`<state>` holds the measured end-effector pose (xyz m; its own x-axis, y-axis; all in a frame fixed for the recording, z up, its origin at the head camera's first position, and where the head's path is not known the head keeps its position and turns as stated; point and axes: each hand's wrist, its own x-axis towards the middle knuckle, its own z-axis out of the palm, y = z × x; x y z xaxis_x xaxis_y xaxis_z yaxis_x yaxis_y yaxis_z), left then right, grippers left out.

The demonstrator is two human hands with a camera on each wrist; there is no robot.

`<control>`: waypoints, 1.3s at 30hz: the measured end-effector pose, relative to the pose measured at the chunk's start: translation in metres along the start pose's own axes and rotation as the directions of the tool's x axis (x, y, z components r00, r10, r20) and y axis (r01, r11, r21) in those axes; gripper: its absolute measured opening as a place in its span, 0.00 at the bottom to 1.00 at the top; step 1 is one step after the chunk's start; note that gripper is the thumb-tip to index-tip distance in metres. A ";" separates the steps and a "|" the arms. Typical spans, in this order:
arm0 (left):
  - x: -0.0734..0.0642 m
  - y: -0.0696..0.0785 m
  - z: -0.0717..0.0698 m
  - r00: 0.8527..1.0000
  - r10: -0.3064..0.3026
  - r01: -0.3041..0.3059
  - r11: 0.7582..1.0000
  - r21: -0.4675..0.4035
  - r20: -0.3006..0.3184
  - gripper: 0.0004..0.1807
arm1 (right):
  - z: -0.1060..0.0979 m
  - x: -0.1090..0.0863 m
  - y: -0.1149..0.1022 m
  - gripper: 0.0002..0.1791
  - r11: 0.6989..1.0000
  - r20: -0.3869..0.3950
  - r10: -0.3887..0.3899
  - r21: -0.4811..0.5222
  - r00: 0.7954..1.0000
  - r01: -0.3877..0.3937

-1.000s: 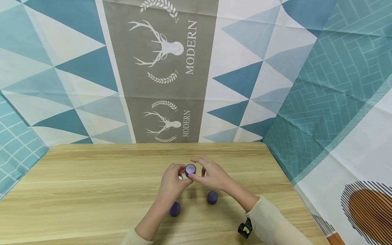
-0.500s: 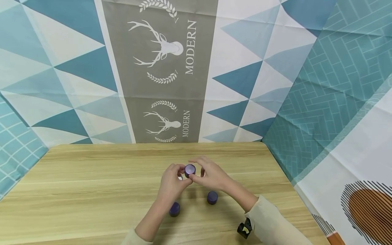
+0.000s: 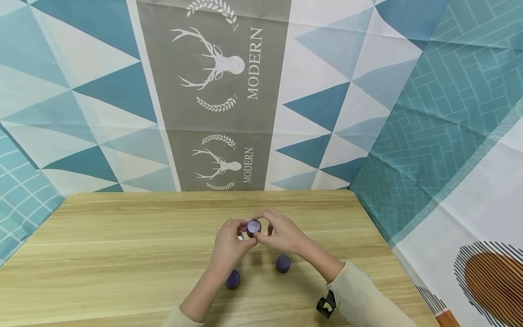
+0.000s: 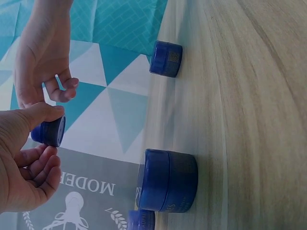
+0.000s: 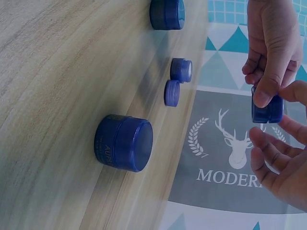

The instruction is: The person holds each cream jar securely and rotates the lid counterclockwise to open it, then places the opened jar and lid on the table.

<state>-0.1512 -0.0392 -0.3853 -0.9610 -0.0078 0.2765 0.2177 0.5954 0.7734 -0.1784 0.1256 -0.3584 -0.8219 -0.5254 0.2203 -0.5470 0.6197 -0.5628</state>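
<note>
Both hands meet around a small purple-blue cream jar (image 3: 254, 226), raised over the table. My left hand (image 3: 229, 243) grips its side, the thumb pressed along it in the right wrist view. From the other side my right hand (image 3: 283, 231) pinches the jar between thumb and index finger, while its other fingers (image 5: 268, 148) hang loosely curled. Whether the lid is separate from the held jar cannot be told. Two lidded jars, the left one (image 3: 233, 279) and the right one (image 3: 283, 264), stand on the table beneath the forearms.
In the right wrist view, a small jar (image 5: 181, 70) with a whitish top stands farther back, beside a low blue lid-like piece (image 5: 171, 93). The wooden table (image 3: 122, 254) meets a patterned cloth backdrop (image 3: 220, 113). A black strap piece (image 3: 327, 304) sits at the right sleeve.
The right index fingertip has shifted slightly closer to the jar's rim. Both hands, the held jar and the jars on the table otherwise stay practically in place.
</note>
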 end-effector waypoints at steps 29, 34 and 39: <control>0.000 0.002 -0.002 1.000 0.000 0.000 1.000 0.001 0.006 0.18 | -0.002 0.001 0.000 0.20 0.999 -0.030 0.029 -0.018 0.999 -0.030; 0.000 0.002 -0.001 1.000 0.010 -0.010 1.000 0.008 0.001 0.17 | -0.001 0.001 0.001 0.22 1.000 -0.004 -0.004 -0.017 1.000 0.004; -0.001 0.002 -0.001 1.000 0.005 -0.005 1.000 0.006 0.004 0.19 | -0.001 0.001 0.001 0.26 1.000 -0.009 0.023 -0.013 1.000 -0.023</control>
<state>-0.1497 -0.0390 -0.3828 -0.9605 -0.0018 0.2784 0.2216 0.6002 0.7685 -0.1800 0.1263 -0.3576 -0.8355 -0.5059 0.2145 -0.5302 0.6393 -0.5570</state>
